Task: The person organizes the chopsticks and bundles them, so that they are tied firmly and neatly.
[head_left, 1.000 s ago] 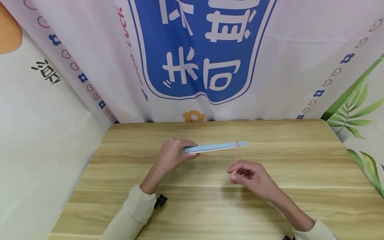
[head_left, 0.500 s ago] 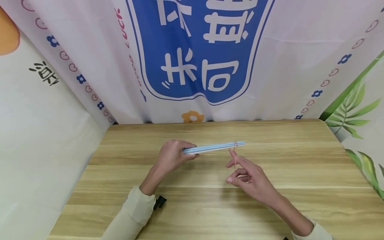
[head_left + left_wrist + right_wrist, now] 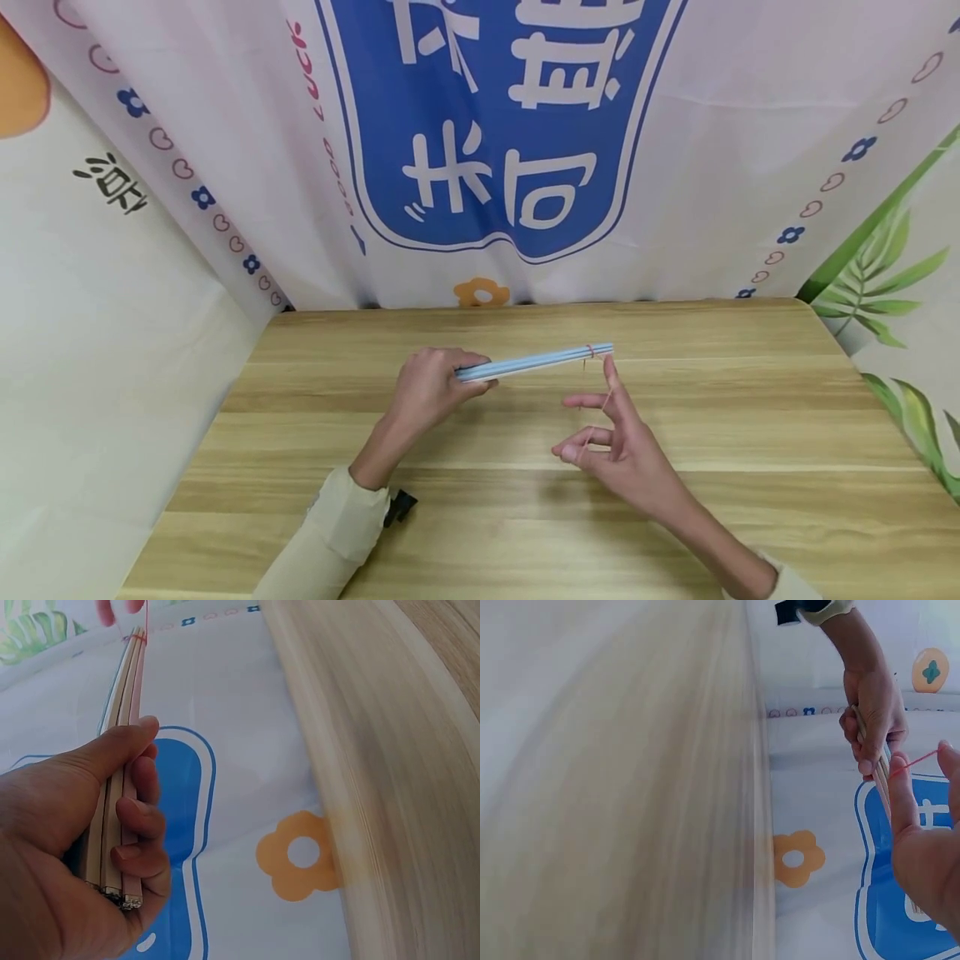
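Observation:
My left hand (image 3: 429, 390) grips a bundle of chopsticks (image 3: 536, 362) by one end, holding it above the table and pointing right. Pale blue sides show in the head view; beige and pink ones face the left wrist view, where the fingers wrap round the chopsticks (image 3: 114, 817). Near the far end a thin red rubber band (image 3: 591, 351) loops round the bundle. My right hand (image 3: 633, 467) holds the rest of this band stretched, thumb low and index finger raised close under the chopstick tips. In the right wrist view the band (image 3: 922, 759) runs taut between two fingertips.
A wood-grain table (image 3: 450, 533) lies under both hands. Behind it hangs a white curtain (image 3: 697, 208) with a blue printed panel, its bottom meeting the table's back edge. A black strap piece (image 3: 401, 506) shows at the left cuff.
The right index finger has risen from beside the thumb to the chopstick tips, spreading the band between the fingers. The tip end of the bundle has tilted up slightly; the left hand keeps its grip.

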Demonstrator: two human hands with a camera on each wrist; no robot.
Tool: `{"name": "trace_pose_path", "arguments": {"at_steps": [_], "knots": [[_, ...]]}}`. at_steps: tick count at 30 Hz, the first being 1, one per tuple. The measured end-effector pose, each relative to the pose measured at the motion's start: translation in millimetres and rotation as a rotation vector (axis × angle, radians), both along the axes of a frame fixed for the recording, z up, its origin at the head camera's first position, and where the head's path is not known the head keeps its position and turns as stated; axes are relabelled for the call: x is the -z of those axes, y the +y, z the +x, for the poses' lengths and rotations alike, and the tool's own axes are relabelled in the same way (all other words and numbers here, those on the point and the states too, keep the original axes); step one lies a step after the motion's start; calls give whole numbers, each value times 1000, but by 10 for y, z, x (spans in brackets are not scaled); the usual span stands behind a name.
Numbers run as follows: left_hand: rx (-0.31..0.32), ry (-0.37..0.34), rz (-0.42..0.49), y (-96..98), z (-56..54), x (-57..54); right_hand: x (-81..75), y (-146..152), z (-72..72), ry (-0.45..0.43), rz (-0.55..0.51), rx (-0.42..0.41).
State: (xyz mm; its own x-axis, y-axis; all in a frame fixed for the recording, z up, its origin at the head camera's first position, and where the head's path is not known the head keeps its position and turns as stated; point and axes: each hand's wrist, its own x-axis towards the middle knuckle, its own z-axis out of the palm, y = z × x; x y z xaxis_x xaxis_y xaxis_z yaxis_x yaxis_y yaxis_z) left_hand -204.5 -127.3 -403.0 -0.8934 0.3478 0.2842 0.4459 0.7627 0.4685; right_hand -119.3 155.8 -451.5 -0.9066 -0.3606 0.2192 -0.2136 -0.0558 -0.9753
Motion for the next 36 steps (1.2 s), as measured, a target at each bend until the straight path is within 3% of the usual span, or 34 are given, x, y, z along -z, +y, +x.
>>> {"name": "trace_pose_path", "arguments": {"at_steps": [4, 11, 17, 30, 36], "knots": [[1, 35, 4, 9, 8, 4, -34, 3, 20, -118, -57, 3], [35, 84, 27, 9, 14, 2, -51, 34, -7, -232, -140, -46], [83, 77, 70, -11, 12, -1, -29, 72, -65, -319, -350, -145], [230, 105, 83, -100, -39, -25, -44, 223, -176, -317, -622, -289], [293, 108, 80, -142, -41, -49, -24, 277, -217, -320, -676, -325]]}}
